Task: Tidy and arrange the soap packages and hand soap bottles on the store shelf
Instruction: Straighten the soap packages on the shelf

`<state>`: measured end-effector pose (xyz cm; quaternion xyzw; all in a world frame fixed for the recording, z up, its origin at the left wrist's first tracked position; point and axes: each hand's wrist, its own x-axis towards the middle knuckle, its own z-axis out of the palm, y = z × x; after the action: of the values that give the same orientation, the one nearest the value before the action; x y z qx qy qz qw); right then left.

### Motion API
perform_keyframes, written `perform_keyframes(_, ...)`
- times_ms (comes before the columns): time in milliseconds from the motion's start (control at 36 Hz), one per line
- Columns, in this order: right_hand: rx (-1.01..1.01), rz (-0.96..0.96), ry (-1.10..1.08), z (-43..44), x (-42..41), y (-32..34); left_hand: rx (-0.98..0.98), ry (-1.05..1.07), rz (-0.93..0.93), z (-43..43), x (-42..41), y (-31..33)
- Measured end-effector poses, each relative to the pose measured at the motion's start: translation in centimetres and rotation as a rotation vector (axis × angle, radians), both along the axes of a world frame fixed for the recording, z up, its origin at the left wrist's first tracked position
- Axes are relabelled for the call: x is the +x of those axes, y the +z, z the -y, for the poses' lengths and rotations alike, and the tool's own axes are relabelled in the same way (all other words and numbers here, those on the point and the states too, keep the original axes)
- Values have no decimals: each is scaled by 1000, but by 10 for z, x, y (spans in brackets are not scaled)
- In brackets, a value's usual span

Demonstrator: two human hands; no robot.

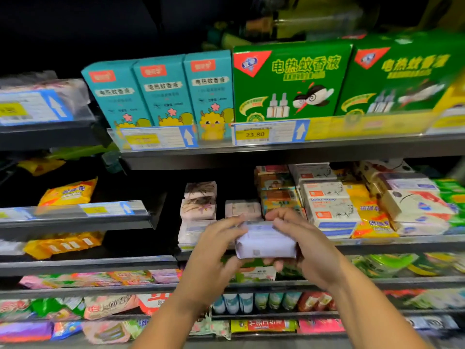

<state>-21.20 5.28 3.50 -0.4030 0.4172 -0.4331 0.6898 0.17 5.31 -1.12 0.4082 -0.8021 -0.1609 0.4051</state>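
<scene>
left hand [218, 239] and right hand [305, 244] fingers curl round white soap package [266, 244]; pink stack [198, 205] beyond fingertips started, this pack unshelved

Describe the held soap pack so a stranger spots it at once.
Find the big green boxes above the 23.80 price tag. Directly below, before the soap shelf, the left hand and right hand grip a pale lilac soap pack. Unlike the flowered pink packs stacked to its left, it is off the shelf.
</scene>
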Motion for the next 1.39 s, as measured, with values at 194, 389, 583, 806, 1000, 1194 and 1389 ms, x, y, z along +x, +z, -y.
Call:
perform_keyframes(194,-114,-150,260,-2,-15,-3,477,111,-571,-12,-11,16)
perform_keyframes(389,-187,-317,85,2,-5,-8,611,244,-717,-13,-23,20)
perform_keyframes(583,-121,-133,2,6,-2,-9,696,94,-685,-20,-17,17)
perform_keyframes(806,-19,162,188,8,-17,-7,630,162,-519,-15,-10,23)
perform_keyframes(1000,-167,-193,102,7,-9,2,607,129,-695,-17,-17,31)
perform_keyframes(1194,-169,-235,-16,6,6,0,642,154,-802,-15,-24,29)
perform_keyframes(1389,-41,-206,-140,8,9,2,739,10,-723,-18,-8,23)
